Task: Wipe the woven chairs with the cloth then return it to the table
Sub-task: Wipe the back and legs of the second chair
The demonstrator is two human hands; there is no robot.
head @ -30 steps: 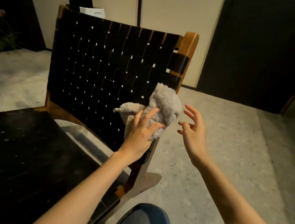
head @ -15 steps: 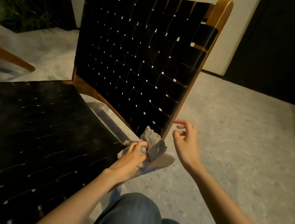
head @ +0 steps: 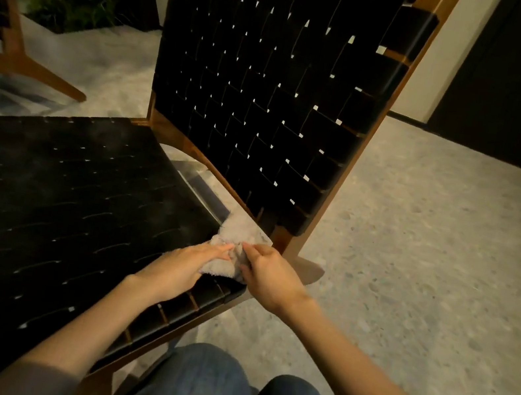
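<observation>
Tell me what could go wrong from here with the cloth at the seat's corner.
The cloth lies at the back corner of the seat beside the gap under the backrest; it might slip through to the floor.
It is bunched between the left hand and right hand, so it may wipe only a narrow strip.

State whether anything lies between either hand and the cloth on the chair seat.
Nothing visible does. The left hand rests on the cloth and the right hand pinches it, at the woven seat's back corner.

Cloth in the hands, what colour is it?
Light grey-beige cloth, seen best in the head view.
</observation>
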